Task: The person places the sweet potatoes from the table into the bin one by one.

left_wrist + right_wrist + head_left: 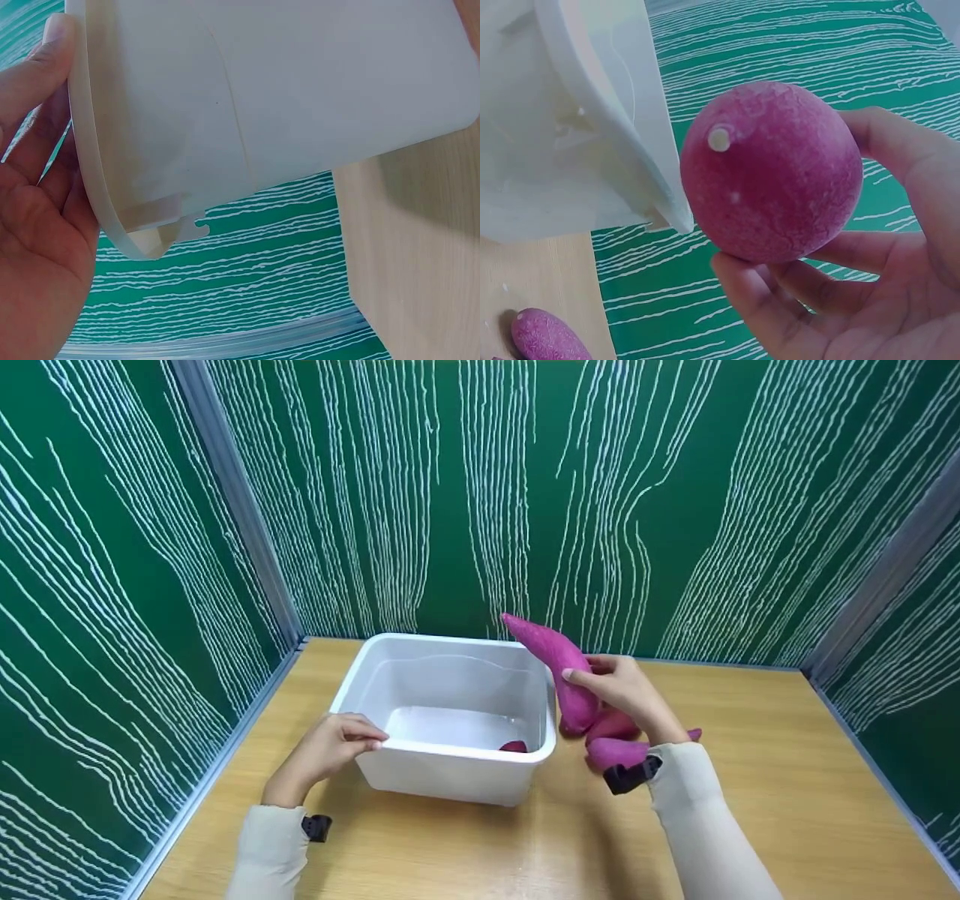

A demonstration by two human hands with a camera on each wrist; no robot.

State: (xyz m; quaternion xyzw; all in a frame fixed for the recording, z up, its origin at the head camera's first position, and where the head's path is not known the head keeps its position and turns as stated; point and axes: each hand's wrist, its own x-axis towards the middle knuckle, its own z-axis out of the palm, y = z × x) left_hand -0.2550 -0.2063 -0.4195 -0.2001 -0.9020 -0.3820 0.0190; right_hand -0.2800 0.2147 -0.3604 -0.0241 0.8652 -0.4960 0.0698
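Observation:
My right hand grips a long magenta sweet potato between thumb and fingers, raised beside the right rim of a white plastic tub. Its narrow end points up and left over the tub. Seen end-on in the right wrist view, the sweet potato shows a small pale stub, with fingers curled round its far side. My left hand pinches the tub's front left rim; the left wrist view has the thumb and fingers at that rim. Inside the tub, a dark red piece shows near the front right corner, mostly hidden.
Several more sweet potatoes lie on the wooden table to the tub's right, partly behind my right hand. Green panels with white wavy lines, joined by grey metal posts, stand round the table's back and sides.

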